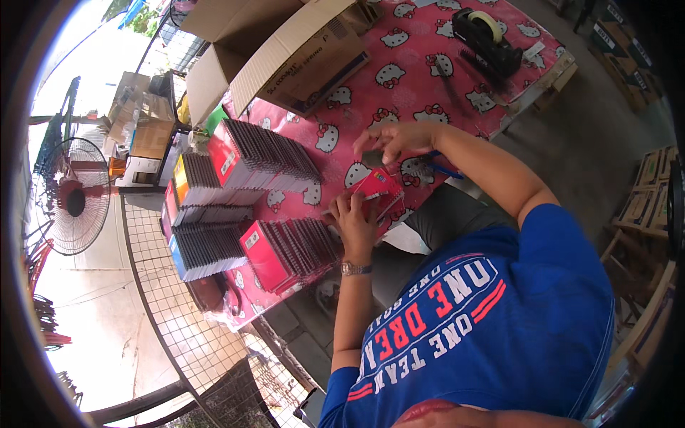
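At the near edge of the pink table [421, 78], a red notebook [384, 185] lies touching the loosely spread left hand [351, 214]; the right hand [398, 140] pinches a small dark piece [372, 158] above it. The notebook looks light, bendy, slick, best held by its edges. Carton [307, 75] and shirt [542, 307] carry lettering.

The head camera looks steeply down from the wearer's head, over the shirt [457, 314], onto the table [421, 85]. It sits near enough that the left hand [351, 217] and right hand [398, 141] show plainly at the table's near edge. Its wide fisheye sweep also takes in the fan [75, 200] left of the table and the floor [564, 93] right of it.
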Action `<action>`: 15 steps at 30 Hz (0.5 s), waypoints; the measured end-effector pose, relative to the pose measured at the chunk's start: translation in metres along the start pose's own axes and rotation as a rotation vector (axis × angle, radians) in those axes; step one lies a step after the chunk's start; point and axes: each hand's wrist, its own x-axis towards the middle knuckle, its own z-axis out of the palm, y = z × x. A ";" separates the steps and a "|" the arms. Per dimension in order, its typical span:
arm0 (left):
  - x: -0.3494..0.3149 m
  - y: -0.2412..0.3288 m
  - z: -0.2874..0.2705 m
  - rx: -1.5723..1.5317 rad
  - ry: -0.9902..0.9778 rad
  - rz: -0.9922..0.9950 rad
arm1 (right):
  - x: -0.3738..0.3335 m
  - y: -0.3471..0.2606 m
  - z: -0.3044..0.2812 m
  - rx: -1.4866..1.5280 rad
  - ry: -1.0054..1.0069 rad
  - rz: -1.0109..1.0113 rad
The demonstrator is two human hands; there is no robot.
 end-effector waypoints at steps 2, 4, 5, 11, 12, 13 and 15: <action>-0.001 -0.004 0.003 -0.030 -0.020 0.027 | -0.001 -0.001 0.023 -0.226 -0.101 0.003; 0.002 -0.002 0.004 -0.066 -0.034 0.070 | 0.001 0.003 0.025 -0.613 -0.103 0.040; 0.002 0.000 0.005 -0.066 -0.028 0.087 | -0.001 0.004 0.024 -0.613 -0.098 0.040; 0.011 0.009 0.000 -0.074 0.015 0.090 | -0.004 -0.003 0.030 -0.478 -0.159 -0.002; 0.013 0.009 -0.001 -0.073 0.013 0.106 | -0.001 0.000 0.029 -0.387 -0.155 -0.033; 0.015 0.008 -0.001 -0.069 0.017 0.104 | 0.001 0.002 0.028 -0.296 -0.151 -0.063; 0.017 0.005 -0.001 -0.053 0.023 0.095 | -0.005 -0.004 0.029 -0.285 -0.158 -0.048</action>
